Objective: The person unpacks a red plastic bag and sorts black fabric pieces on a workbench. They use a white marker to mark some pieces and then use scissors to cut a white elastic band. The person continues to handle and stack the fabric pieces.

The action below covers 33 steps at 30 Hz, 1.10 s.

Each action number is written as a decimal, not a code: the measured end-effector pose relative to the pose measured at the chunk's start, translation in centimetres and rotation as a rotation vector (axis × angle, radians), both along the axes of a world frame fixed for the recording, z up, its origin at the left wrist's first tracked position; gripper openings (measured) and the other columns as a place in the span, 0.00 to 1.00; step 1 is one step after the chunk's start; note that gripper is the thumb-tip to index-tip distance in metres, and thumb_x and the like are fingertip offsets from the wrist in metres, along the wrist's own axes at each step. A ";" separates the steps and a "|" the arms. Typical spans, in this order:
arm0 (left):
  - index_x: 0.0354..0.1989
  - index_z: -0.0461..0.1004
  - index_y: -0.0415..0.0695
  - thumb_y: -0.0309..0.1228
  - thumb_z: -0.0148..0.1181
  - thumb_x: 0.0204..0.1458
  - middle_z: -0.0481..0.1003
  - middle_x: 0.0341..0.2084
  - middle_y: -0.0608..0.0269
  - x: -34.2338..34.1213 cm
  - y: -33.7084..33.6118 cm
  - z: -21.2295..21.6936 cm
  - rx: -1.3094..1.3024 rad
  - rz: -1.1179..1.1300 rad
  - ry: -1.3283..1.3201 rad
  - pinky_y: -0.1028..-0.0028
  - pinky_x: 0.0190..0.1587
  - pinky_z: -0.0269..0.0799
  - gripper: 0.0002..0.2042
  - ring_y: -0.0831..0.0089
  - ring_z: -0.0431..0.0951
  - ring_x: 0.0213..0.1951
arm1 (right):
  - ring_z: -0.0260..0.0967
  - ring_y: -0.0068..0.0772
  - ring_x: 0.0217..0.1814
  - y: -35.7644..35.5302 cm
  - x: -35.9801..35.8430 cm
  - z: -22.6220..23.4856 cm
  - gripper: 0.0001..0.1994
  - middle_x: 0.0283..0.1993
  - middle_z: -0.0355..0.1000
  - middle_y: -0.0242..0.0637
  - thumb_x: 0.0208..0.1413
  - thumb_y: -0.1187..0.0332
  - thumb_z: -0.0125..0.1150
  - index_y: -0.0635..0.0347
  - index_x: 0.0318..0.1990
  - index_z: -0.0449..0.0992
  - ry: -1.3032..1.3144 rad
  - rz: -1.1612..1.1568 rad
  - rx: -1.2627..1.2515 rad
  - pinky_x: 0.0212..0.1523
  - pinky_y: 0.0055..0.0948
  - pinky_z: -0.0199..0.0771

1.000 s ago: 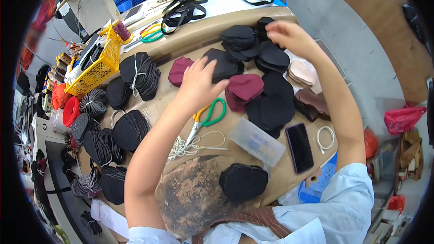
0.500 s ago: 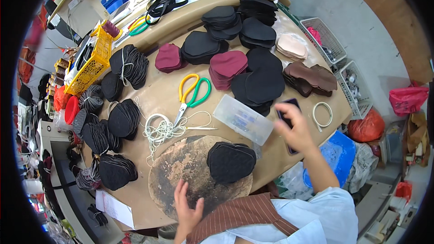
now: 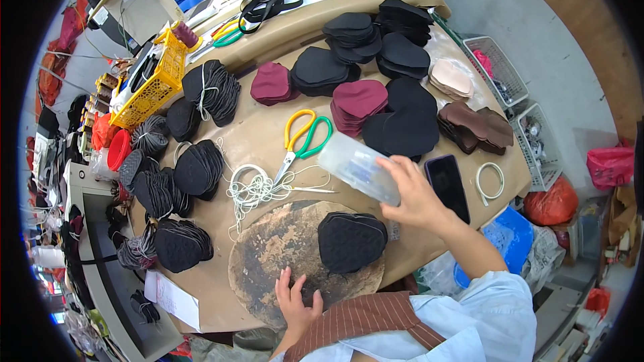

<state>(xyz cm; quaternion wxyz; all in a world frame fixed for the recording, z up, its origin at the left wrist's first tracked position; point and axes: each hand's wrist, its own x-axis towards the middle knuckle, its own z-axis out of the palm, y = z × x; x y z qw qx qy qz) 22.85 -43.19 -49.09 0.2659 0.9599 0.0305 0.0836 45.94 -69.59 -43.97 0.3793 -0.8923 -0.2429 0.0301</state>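
My right hand [image 3: 414, 191] has its fingers round the right end of a translucent plastic box [image 3: 354, 166], which looks tilted over the table. Bluish contents show faintly through its wall. My left hand [image 3: 297, 303] lies with fingers spread on the near part of a worn round board [image 3: 272, 255]. On the board's right side sits a stack of black fabric pieces [image 3: 352, 241]. Just beyond the board are tangled white cord [image 3: 249, 191] and scissors [image 3: 305, 137] with one yellow and one green handle. A dark phone [image 3: 447, 186] lies right of my right hand.
Stacks of black, maroon [image 3: 359, 104], cream [image 3: 451, 79] and brown pieces [image 3: 473, 127] fill the table's far side. Tied black bundles [image 3: 181, 245] line the left, near a yellow basket [image 3: 154, 87]. A cord ring [image 3: 490, 183] lies at right; a blue tub [image 3: 503, 241] stands beyond the edge.
My right hand has come left and taken hold of the plastic box, which is now tilted. The phone is more fully uncovered. My left hand stays on the board; the whole view has shifted slightly.
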 end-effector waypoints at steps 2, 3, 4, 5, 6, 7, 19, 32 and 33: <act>0.47 0.68 0.41 0.31 0.61 0.39 0.60 0.58 0.42 0.1 -0.1 0.0 -0.002 0.012 -0.003 0.50 0.60 0.51 0.23 0.46 0.60 0.59 | 0.58 0.56 0.55 1.5 1.9 1.4 0.37 0.55 0.58 0.53 0.34 0.71 0.64 0.58 0.60 0.60 -0.090 0.063 -0.012 0.55 0.44 0.64; 0.47 0.69 0.41 0.31 0.61 0.39 0.61 0.58 0.42 0.2 -0.2 0.1 -0.002 0.013 -0.005 0.50 0.60 0.52 0.23 0.46 0.60 0.59 | 0.58 0.56 0.55 2.5 2.9 1.7 0.37 0.55 0.57 0.52 0.34 0.70 0.64 0.59 0.59 0.60 -0.153 0.121 0.020 0.56 0.44 0.63; 0.46 0.69 0.41 0.31 0.61 0.38 0.61 0.58 0.43 0.3 -0.2 0.1 -0.004 0.009 -0.009 0.50 0.60 0.52 0.22 0.46 0.60 0.59 | 0.58 0.56 0.56 3.8 4.0 1.5 0.38 0.55 0.57 0.53 0.34 0.70 0.64 0.59 0.60 0.59 -0.170 0.153 0.041 0.56 0.44 0.63; 0.46 0.69 0.41 0.31 0.61 0.38 0.61 0.57 0.43 0.4 -0.2 0.2 -0.007 0.010 -0.011 0.50 0.60 0.52 0.22 0.46 0.60 0.59 | 0.58 0.56 0.56 5.5 5.1 1.1 0.38 0.56 0.57 0.53 0.34 0.69 0.64 0.60 0.60 0.59 -0.185 0.190 0.062 0.57 0.44 0.63; 0.46 0.70 0.41 0.31 0.61 0.38 0.61 0.57 0.43 0.4 -0.2 0.2 -0.008 0.012 -0.014 0.50 0.60 0.52 0.22 0.46 0.61 0.59 | 0.57 0.56 0.57 7.4 6.2 0.6 0.38 0.56 0.57 0.54 0.34 0.69 0.63 0.60 0.60 0.59 -0.200 0.217 0.070 0.57 0.45 0.62; 0.45 0.71 0.42 0.31 0.61 0.38 0.61 0.57 0.43 0.4 -0.1 0.2 -0.006 0.015 -0.008 0.50 0.60 0.52 0.21 0.46 0.61 0.59 | 0.57 0.56 0.57 9.4 7.2 0.1 0.39 0.56 0.57 0.54 0.34 0.68 0.63 0.59 0.61 0.59 -0.217 0.245 0.079 0.58 0.45 0.61; 0.42 0.76 0.46 0.32 0.61 0.38 0.63 0.56 0.45 -0.2 0.2 -0.8 0.055 0.028 0.023 0.48 0.58 0.54 0.18 0.45 0.62 0.58 | 0.68 0.46 0.52 8.1 12.0 1.7 0.16 0.48 0.71 0.47 0.53 0.68 0.56 0.61 0.49 0.72 -0.232 0.124 0.328 0.53 0.37 0.68; 0.41 0.73 0.43 0.26 0.57 0.42 0.63 0.56 0.46 1.0 0.3 0.3 -0.045 0.021 0.027 0.53 0.59 0.54 0.15 0.47 0.61 0.59 | 0.67 0.45 0.46 -6.2 11.4 -3.4 0.12 0.40 0.70 0.44 0.54 0.73 0.53 0.62 0.45 0.75 -0.140 -0.173 -0.112 0.49 0.36 0.66; 0.42 0.73 0.41 0.26 0.57 0.43 0.64 0.55 0.46 1.5 0.4 0.8 -0.161 0.065 0.030 0.54 0.59 0.55 0.15 0.47 0.62 0.58 | 0.65 0.46 0.46 -5.4 11.1 -3.5 0.12 0.39 0.69 0.43 0.53 0.73 0.54 0.62 0.46 0.75 -0.094 -0.160 -0.076 0.49 0.36 0.64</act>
